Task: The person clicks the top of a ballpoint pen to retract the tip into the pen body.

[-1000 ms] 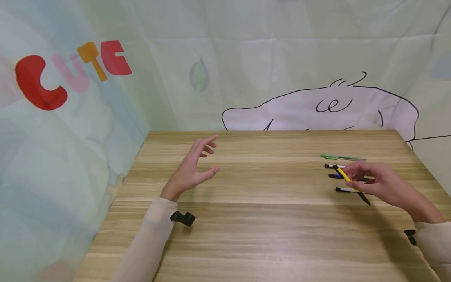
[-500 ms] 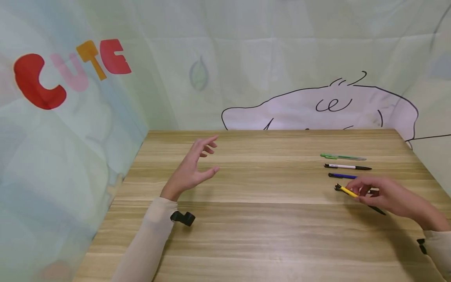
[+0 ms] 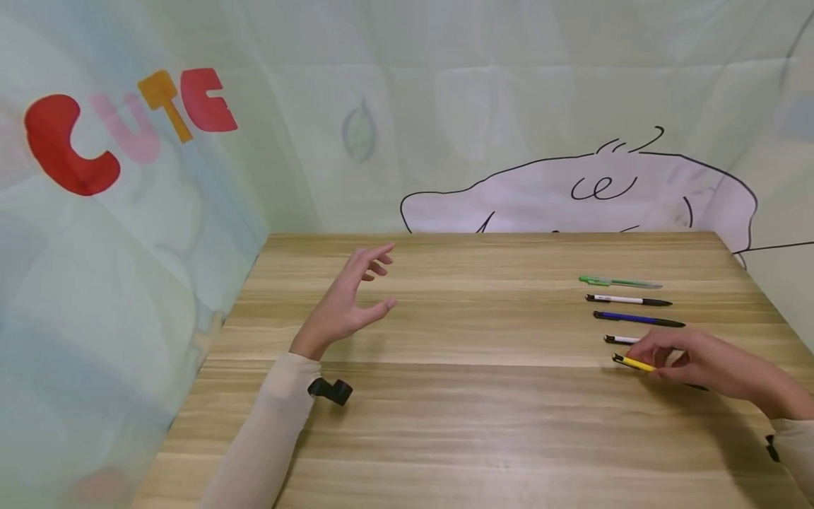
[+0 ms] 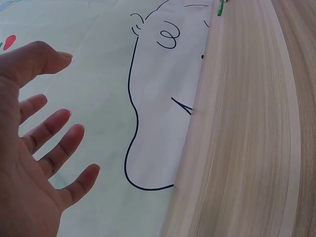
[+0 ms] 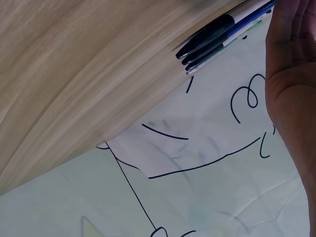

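Observation:
At the right of the head view, my right hand [image 3: 712,364] pinches a yellow pen [image 3: 636,364] with a black clicker end, low over the table. The hand covers the pen's middle; its dark tip shows past the fingers. Just behind lies a white pen [image 3: 622,340], partly hidden by the fingers. Farther back, roughly parallel, lie a blue pen [image 3: 636,319], another white pen [image 3: 626,300] and a green pen [image 3: 613,282]. My left hand [image 3: 343,300] hovers over the table's left side, fingers apart, holding nothing.
The wooden table [image 3: 445,417] meets a printed cloth backdrop [image 3: 445,127] along its back edge. Another cloth side [image 3: 127,283] with coloured letters runs along the left. In the right wrist view, black pen tips [image 5: 207,37] point toward the table's edge.
My right hand has brought the yellow pen down and toward me, from above the other pens to the near side of the row, turning it nearly parallel. The left hand stays still.

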Demonstrator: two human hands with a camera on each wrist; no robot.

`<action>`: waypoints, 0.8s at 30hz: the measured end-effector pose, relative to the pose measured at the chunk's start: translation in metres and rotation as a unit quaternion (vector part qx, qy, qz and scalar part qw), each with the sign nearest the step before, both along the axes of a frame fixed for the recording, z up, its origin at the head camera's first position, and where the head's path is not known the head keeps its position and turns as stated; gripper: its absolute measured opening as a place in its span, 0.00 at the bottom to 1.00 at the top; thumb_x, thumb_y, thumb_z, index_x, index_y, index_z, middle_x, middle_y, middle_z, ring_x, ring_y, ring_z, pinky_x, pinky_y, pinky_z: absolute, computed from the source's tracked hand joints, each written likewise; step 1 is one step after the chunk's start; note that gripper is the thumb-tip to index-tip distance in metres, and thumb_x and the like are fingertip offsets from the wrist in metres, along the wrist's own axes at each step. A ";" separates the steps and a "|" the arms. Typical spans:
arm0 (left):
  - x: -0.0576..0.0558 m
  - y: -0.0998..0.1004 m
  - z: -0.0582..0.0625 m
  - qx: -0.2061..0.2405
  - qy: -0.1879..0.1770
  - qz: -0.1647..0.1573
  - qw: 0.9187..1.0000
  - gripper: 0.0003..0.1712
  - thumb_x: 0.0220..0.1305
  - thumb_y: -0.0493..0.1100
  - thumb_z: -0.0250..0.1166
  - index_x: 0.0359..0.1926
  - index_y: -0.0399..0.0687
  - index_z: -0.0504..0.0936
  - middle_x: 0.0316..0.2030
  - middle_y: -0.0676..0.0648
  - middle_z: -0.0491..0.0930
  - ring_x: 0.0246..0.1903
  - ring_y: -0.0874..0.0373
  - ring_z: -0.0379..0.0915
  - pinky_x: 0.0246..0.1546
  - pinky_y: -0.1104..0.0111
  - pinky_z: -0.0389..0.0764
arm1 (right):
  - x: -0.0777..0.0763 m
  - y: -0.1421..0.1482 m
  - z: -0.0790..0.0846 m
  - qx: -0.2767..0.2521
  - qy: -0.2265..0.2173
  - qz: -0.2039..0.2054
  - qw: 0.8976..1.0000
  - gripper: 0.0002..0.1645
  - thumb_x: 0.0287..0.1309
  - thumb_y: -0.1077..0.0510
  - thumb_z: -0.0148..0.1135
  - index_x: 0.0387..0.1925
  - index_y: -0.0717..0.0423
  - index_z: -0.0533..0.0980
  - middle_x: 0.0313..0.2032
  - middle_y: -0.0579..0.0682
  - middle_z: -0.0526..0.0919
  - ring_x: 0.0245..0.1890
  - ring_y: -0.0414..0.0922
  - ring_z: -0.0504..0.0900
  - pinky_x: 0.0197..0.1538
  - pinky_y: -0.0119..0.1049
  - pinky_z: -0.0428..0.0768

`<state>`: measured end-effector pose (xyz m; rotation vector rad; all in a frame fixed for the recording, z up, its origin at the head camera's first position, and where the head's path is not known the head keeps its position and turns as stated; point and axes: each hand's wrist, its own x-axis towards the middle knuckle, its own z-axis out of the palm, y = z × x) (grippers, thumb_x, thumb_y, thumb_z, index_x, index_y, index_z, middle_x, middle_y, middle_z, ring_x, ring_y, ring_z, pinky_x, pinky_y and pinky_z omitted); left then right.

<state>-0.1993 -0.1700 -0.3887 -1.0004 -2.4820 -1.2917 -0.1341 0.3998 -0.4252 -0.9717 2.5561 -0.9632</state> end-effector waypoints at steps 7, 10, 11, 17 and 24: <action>-0.002 0.003 0.000 0.006 0.005 -0.006 1.000 0.47 0.61 0.39 0.72 0.77 0.59 0.60 0.61 0.45 0.69 0.57 0.46 0.70 0.57 0.44 0.72 | -0.004 0.004 -0.005 -0.008 -0.020 0.033 0.999 0.21 0.59 0.66 0.70 0.53 0.47 0.82 0.44 0.43 0.83 0.39 0.36 0.81 0.37 0.31 0.82; -0.003 0.004 0.000 0.005 0.006 -0.007 1.000 0.47 0.60 0.39 0.73 0.77 0.58 0.60 0.61 0.45 0.70 0.56 0.46 0.70 0.57 0.46 0.72 | -0.005 0.005 -0.009 -0.016 -0.004 0.050 0.999 0.21 0.58 0.68 0.70 0.52 0.49 0.83 0.43 0.43 0.84 0.39 0.36 0.81 0.37 0.30 0.82; -0.003 0.004 0.000 0.005 0.007 -0.008 1.000 0.47 0.60 0.38 0.73 0.77 0.58 0.60 0.61 0.45 0.70 0.56 0.47 0.70 0.57 0.46 0.72 | -0.005 0.004 -0.010 -0.019 0.000 0.055 0.998 0.21 0.57 0.69 0.70 0.52 0.49 0.83 0.43 0.43 0.84 0.39 0.35 0.81 0.37 0.30 0.82; -0.003 0.004 0.000 0.000 0.011 -0.006 1.000 0.47 0.61 0.38 0.73 0.77 0.58 0.61 0.61 0.45 0.70 0.56 0.47 0.70 0.57 0.50 0.73 | -0.005 0.003 -0.014 -0.028 -0.001 0.058 0.998 0.22 0.56 0.70 0.70 0.51 0.50 0.84 0.41 0.43 0.83 0.38 0.35 0.81 0.38 0.29 0.82; -0.003 0.002 -0.001 -0.001 0.006 -0.007 1.000 0.47 0.61 0.39 0.72 0.77 0.59 0.61 0.61 0.46 0.69 0.56 0.47 0.70 0.57 0.48 0.73 | -0.005 0.003 -0.017 -0.032 0.030 0.068 0.997 0.25 0.55 0.72 0.70 0.53 0.51 0.84 0.41 0.43 0.82 0.39 0.33 0.79 0.36 0.26 0.80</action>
